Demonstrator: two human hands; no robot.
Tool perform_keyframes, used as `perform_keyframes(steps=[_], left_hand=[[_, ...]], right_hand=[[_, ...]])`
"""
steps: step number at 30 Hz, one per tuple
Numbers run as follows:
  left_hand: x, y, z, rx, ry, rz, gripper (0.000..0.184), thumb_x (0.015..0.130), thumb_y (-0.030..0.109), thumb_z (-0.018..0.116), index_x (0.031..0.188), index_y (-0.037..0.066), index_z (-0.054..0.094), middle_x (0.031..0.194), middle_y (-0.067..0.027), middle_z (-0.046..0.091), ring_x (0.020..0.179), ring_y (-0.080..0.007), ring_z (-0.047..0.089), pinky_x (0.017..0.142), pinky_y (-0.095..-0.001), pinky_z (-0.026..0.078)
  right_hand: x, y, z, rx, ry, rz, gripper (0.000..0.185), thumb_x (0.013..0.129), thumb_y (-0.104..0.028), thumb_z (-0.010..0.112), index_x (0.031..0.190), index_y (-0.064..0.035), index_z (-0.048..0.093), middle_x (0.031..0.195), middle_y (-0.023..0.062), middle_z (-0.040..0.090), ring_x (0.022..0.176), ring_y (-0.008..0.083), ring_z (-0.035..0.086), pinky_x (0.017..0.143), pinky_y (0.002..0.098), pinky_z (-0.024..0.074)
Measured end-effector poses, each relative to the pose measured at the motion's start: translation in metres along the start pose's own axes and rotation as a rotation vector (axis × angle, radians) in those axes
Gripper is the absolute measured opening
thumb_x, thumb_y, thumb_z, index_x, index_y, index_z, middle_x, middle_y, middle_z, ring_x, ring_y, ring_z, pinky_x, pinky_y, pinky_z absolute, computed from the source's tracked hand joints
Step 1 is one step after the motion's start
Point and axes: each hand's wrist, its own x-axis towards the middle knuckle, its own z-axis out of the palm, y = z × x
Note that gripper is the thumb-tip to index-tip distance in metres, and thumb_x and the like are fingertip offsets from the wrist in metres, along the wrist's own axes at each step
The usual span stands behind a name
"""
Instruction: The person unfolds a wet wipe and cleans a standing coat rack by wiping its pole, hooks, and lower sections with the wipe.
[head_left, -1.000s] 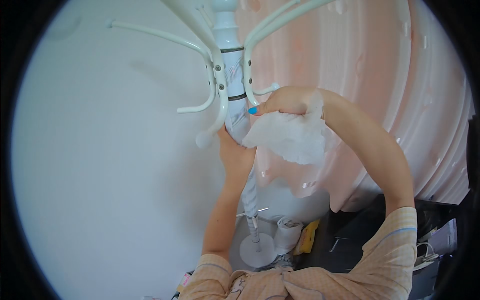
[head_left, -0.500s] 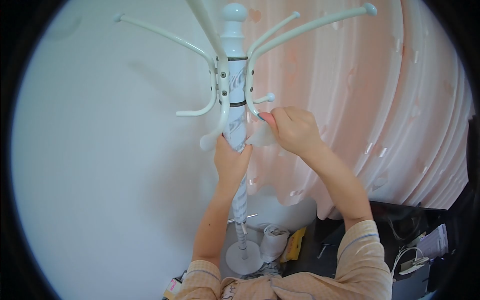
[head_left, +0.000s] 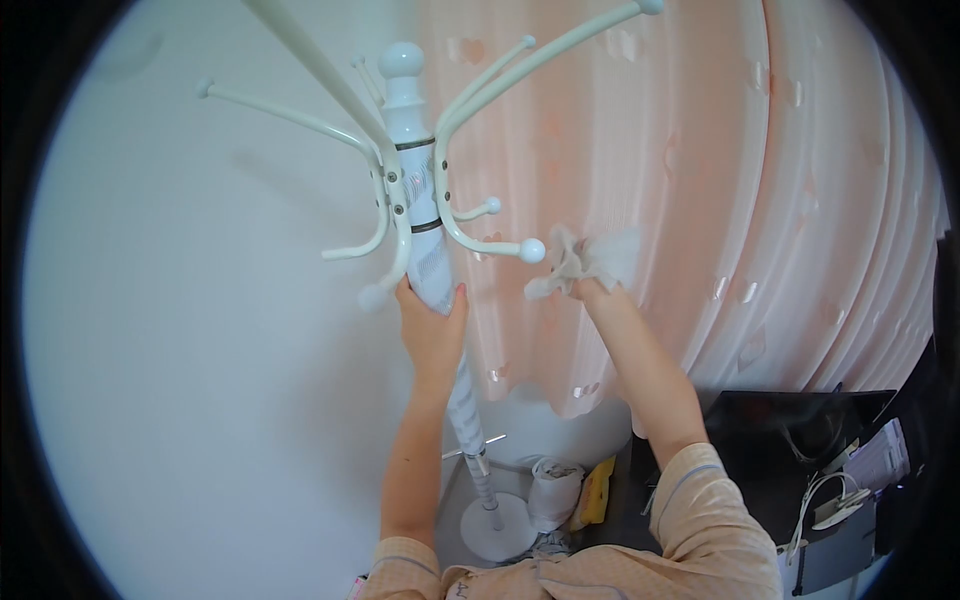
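Observation:
A white coat rack [head_left: 463,410] stands tilted slightly to the left, its upper part fitted with curved hooks that end in round knobs. My left hand [head_left: 432,335] is wrapped around its patterned pole just below the hooks. To the right of the rack and apart from it, my right hand [head_left: 592,289] grips a thin, crumpled white wipe [head_left: 605,258], which covers most of the fingers. The closest part of the rack to that hand is a hook's white knob [head_left: 531,250].
A pale pink curtain [head_left: 700,200] hangs behind, beside a plain wall [head_left: 200,380]. Around the rack's round base [head_left: 498,527] are a white roll-like bundle [head_left: 555,492] and a yellow package [head_left: 594,493]. A dark screen [head_left: 750,430] and white cables [head_left: 805,510] are at lower right.
The rack's top has shifted left and down in view, and my left hand with it. My right hand has come away from a lower hook with the wipe, whose knob now shows.

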Motion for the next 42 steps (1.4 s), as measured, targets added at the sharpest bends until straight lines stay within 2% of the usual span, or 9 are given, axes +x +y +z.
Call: perform_keyframes(steps=[6, 8, 10, 12, 17, 26, 31, 35, 42], left_hand=[[-0.003, -0.003, 0.002, 0.009, 0.002, 0.026, 0.067, 0.069, 0.021, 0.066, 0.121, -0.001, 0.031, 0.117, -0.0211, 0.044, 0.107, -0.0362, 0.044, 0.089, -0.0383, 0.035], [-0.001, -0.003, 0.002, 0.004, 0.025, 0.072, 0.067, 0.069, 0.021, 0.066, 0.121, -0.001, 0.031, 0.117, -0.0212, 0.043, 0.108, -0.0366, 0.043, 0.089, -0.0384, 0.035], [-0.003, 0.000, 0.001, 0.031, 0.011, 0.042, 0.063, 0.071, 0.015, 0.064, 0.121, -0.004, 0.031, 0.116, -0.0202, 0.042, 0.107, -0.0311, 0.044, 0.090, -0.0365, 0.034], [-0.003, 0.001, 0.000, 0.006, -0.003, 0.035, 0.063, 0.071, 0.015, 0.064, 0.121, -0.004, 0.031, 0.116, -0.0201, 0.042, 0.107, -0.0311, 0.044, 0.089, -0.0364, 0.034], [-0.002, 0.000, -0.001, -0.006, -0.010, 0.039, 0.062, 0.071, 0.016, 0.063, 0.121, -0.003, 0.031, 0.115, -0.0200, 0.042, 0.107, -0.0311, 0.044, 0.089, -0.0362, 0.035], [-0.002, 0.005, -0.002, 0.061, 0.030, 0.036, 0.063, 0.070, 0.018, 0.064, 0.119, -0.003, 0.032, 0.109, -0.0205, 0.048, 0.101, -0.0328, 0.049, 0.086, -0.0379, 0.037], [0.000, -0.006, -0.001, -0.027, -0.006, 0.077, 0.061, 0.070, 0.017, 0.065, 0.118, -0.003, 0.034, 0.108, -0.0197, 0.049, 0.100, -0.0296, 0.051, 0.084, -0.0363, 0.039], [0.004, -0.009, -0.004, -0.106, -0.066, -0.043, 0.066, 0.068, 0.016, 0.065, 0.122, -0.001, 0.032, 0.112, -0.0197, 0.048, 0.102, -0.0303, 0.050, 0.086, -0.0359, 0.039], [-0.001, 0.001, -0.008, -0.156, -0.097, 0.062, 0.060, 0.069, 0.014, 0.066, 0.117, -0.003, 0.034, 0.101, -0.0177, 0.054, 0.092, -0.0251, 0.055, 0.079, -0.0341, 0.043]], right_hand=[[-0.024, -0.006, 0.012, -0.071, -0.064, 0.001, 0.028, 0.088, -0.032, 0.038, 0.089, -0.0057, 0.047, 0.072, 0.0051, 0.048, 0.069, 0.0162, 0.049, 0.057, 0.0310, 0.0434], [-0.035, -0.035, 0.039, -0.086, -0.227, -0.146, 0.027, 0.087, -0.031, 0.039, 0.088, -0.0059, 0.047, 0.071, 0.0050, 0.048, 0.069, 0.0161, 0.048, 0.057, 0.0309, 0.0429], [-0.055, -0.070, 0.076, -0.086, -0.470, -0.353, 0.026, 0.087, -0.031, 0.039, 0.087, -0.0061, 0.047, 0.071, 0.0048, 0.047, 0.068, 0.0159, 0.048, 0.056, 0.0309, 0.0425], [-0.077, -0.096, 0.113, -0.069, -0.735, -0.551, 0.026, 0.087, -0.031, 0.040, 0.086, -0.0063, 0.047, 0.070, 0.0047, 0.047, 0.067, 0.0158, 0.047, 0.056, 0.0308, 0.0420], [-0.107, -0.116, 0.176, -0.035, -1.252, -0.738, 0.024, 0.086, -0.030, 0.041, 0.084, -0.0067, 0.047, 0.068, 0.0045, 0.046, 0.065, 0.0155, 0.046, 0.055, 0.0306, 0.0408], [-0.097, -0.108, 0.175, -0.079, -1.617, -0.614, 0.021, 0.085, -0.028, 0.043, 0.080, -0.0075, 0.047, 0.065, 0.0040, 0.044, 0.061, 0.0150, 0.043, 0.053, 0.0303, 0.0388], [-0.095, -0.105, 0.173, -0.084, -1.768, -0.562, 0.020, 0.084, -0.027, 0.044, 0.078, -0.0079, 0.046, 0.063, 0.0038, 0.042, 0.059, 0.0146, 0.041, 0.052, 0.0301, 0.0376], [-0.097, -0.102, 0.176, -0.066, -1.872, -0.521, 0.020, 0.084, -0.026, 0.045, 0.076, -0.0083, 0.046, 0.061, 0.0036, 0.042, 0.057, 0.0144, 0.040, 0.051, 0.0300, 0.0367], [-0.108, -0.104, 0.184, -0.075, -2.007, -0.493, 0.019, 0.083, -0.025, 0.046, 0.073, -0.0089, 0.046, 0.059, 0.0032, 0.040, 0.054, 0.0140, 0.038, 0.050, 0.0298, 0.0350]])
